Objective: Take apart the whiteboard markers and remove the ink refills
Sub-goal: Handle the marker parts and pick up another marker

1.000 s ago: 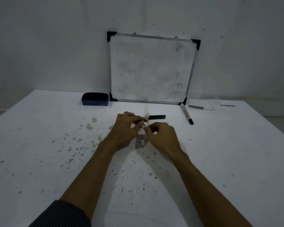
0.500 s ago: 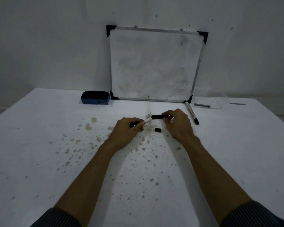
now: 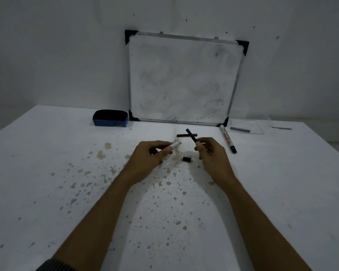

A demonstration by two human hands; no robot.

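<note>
My left hand (image 3: pixel 152 156) grips a white marker barrel (image 3: pixel 176 144), whose open end points right. A thin black ink refill (image 3: pixel 191 135) sticks up and to the left out of my right hand (image 3: pixel 210 153), which pinches its lower end. Another black refill (image 3: pixel 181 135) lies flat on the table just behind it. Between my hands a small black cap piece (image 3: pixel 187 159) rests on the table. A whole white marker (image 3: pixel 227 138) with a black cap lies to the right of my right hand.
A whiteboard (image 3: pixel 184 79) leans on the wall at the back. A blue eraser (image 3: pixel 111 118) sits to its left. A clear plastic tray (image 3: pixel 259 127) with a dark stick (image 3: pixel 240 129) stands at the back right. The white table (image 3: pixel 47 173) is speckled with stains.
My right hand has picked a black refill up off the table and tilted it upward. The left hand has kept hold of the barrel. The cap piece has stayed where it was.
</note>
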